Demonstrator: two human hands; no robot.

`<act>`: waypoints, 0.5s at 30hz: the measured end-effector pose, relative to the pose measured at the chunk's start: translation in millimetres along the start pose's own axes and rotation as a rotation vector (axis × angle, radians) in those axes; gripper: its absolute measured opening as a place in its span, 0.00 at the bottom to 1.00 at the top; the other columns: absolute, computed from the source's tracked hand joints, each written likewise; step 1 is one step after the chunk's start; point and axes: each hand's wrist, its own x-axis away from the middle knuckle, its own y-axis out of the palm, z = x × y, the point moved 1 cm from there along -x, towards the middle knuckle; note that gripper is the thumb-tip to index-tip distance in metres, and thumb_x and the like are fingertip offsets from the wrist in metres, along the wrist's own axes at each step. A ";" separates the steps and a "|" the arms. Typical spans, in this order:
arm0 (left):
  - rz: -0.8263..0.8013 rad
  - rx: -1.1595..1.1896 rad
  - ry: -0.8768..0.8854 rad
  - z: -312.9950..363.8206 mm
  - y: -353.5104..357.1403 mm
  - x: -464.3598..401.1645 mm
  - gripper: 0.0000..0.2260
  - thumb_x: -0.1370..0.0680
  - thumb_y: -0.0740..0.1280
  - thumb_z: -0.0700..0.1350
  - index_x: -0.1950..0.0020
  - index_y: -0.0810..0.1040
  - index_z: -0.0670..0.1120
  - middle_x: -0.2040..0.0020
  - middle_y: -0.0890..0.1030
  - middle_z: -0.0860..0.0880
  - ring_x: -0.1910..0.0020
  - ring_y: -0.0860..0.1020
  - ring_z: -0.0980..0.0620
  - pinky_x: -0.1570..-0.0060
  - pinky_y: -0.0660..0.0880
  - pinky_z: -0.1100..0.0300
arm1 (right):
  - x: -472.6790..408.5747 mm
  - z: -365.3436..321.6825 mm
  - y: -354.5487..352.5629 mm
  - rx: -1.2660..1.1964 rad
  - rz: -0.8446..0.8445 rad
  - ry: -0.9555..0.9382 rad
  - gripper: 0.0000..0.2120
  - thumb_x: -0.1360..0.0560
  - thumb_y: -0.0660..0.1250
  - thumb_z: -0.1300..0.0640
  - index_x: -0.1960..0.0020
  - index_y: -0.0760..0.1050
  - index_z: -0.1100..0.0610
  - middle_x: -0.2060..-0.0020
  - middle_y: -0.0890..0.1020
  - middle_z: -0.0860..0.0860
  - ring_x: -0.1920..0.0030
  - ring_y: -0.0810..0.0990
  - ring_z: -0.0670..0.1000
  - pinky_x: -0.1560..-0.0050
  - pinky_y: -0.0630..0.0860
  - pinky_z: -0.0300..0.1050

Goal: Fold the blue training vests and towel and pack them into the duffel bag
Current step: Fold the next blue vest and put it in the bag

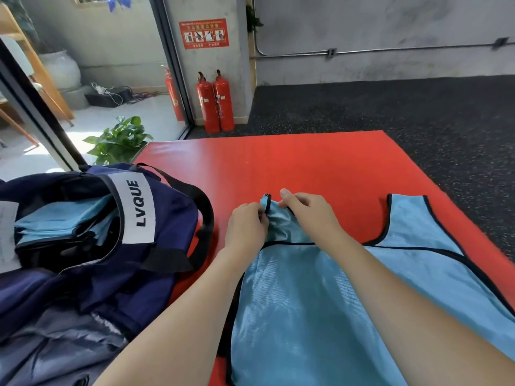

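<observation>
Clearly the left hand (pixel 245 227) and the right hand (pixel 309 210) have met at one spot: both pinch the near shoulder strap (pixel 271 211) of the blue training vest (pixel 306 316), fingers curled on the black-edged fabric, the right thumb lying straight along the top. Holding the strap end from both sides looks like a way to square it up or pull it taut before the first fold, which seems not yet made. The vest lies spread flat on the red mat (pixel 278 162), its other strap (pixel 407 215) lying flat to the right, well apart from the hands, so the garment is open enough to fold lengthwise.

Just beside the left forearm sits the navy duffel bag (pixel 156 260), its mouth gaping toward the person, probably to allow a short reach. Inside, folded light-blue pieces (pixel 64 221) are already stacked; whether the towel is among them cannot be told. A white panel on the bag reads "LVQUE" (pixel 138 203).

Farther off, two red fire extinguishers (pixel 216 103) stand against the pillar under a red instruction sign (pixel 204 33), its writing too small to read.
</observation>
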 end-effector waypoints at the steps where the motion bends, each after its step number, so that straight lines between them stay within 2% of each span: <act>1: 0.006 0.026 -0.022 0.8 -1.9 0.6 0.05 0.23 0.66 0.42 0.52 0.82 0.45 0.57 0.80 0.49 0.57 0.78 0.47 0.55 0.77 0.48 | 1.4 -2.5 1.2 0.009 -0.022 -0.001 0.22 0.20 0.61 0.37 0.56 0.85 0.51 0.66 0.81 0.56 0.66 0.72 0.46 0.60 0.68 0.45; 3: 0.024 0.120 -0.075 5.1 -7.0 2.3 0.03 0.24 0.67 0.43 0.53 0.81 0.48 0.59 0.81 0.52 0.59 0.79 0.51 0.58 0.76 0.55 | 2.7 -5.3 2.7 -0.009 -0.061 0.017 0.23 0.20 0.60 0.35 0.53 0.85 0.51 0.60 0.84 0.55 0.61 0.78 0.50 0.53 0.73 0.49; 4: 0.037 0.180 -0.101 8.2 -10.1 3.3 0.03 0.24 0.68 0.43 0.54 0.81 0.48 0.59 0.81 0.53 0.59 0.79 0.53 0.60 0.73 0.59 | 2.6 -6.3 2.4 -0.042 -0.073 0.039 0.23 0.20 0.60 0.35 0.52 0.85 0.50 0.57 0.85 0.52 0.54 0.81 0.51 0.47 0.75 0.50; 6: 0.063 0.299 -0.145 14.7 -16.4 4.8 0.02 0.24 0.68 0.43 0.54 0.81 0.48 0.59 0.82 0.54 0.59 0.78 0.55 0.61 0.69 0.64 | 0.6 -7.7 0.4 -0.154 -0.095 0.094 0.22 0.20 0.60 0.35 0.48 0.85 0.49 0.50 0.85 0.44 0.44 0.80 0.47 0.38 0.73 0.47; 8: 0.080 0.390 -0.176 20.4 -20.9 5.5 0.02 0.25 0.68 0.43 0.55 0.80 0.48 0.60 0.81 0.54 0.61 0.77 0.57 0.64 0.68 0.69 | -2.8 -9.2 -1.8 -0.263 -0.109 0.141 0.24 0.22 0.60 0.32 0.48 0.86 0.48 0.48 0.85 0.44 0.41 0.80 0.46 0.34 0.73 0.48; 10: 0.104 0.453 -0.189 24.5 -23.3 5.7 0.02 0.24 0.67 0.42 0.54 0.78 0.49 0.60 0.81 0.53 0.63 0.76 0.57 0.66 0.68 0.71 | -5.4 -8.1 -4.0 -0.341 -0.105 0.176 0.27 0.26 0.60 0.28 0.50 0.87 0.47 0.48 0.86 0.48 0.42 0.82 0.51 0.33 0.74 0.55; 12: 0.126 0.540 -0.210 27.3 -25.5 5.6 0.04 0.24 0.67 0.43 0.51 0.76 0.50 0.59 0.82 0.52 0.62 0.78 0.55 0.65 0.69 0.66 | -4.0 -11.2 -5.8 -0.430 -0.126 0.208 0.29 0.28 0.60 0.26 0.50 0.87 0.48 0.50 0.87 0.53 0.47 0.84 0.53 0.34 0.76 0.58; 15: 0.117 0.640 -0.215 30.3 -28.8 5.1 0.08 0.22 0.70 0.51 0.45 0.74 0.54 0.57 0.83 0.52 0.61 0.80 0.56 0.63 0.73 0.63 | -2.0 -15.1 -7.7 -0.537 -0.160 0.217 0.30 0.23 0.59 0.29 0.51 0.86 0.53 0.53 0.86 0.55 0.58 0.83 0.52 0.47 0.78 0.53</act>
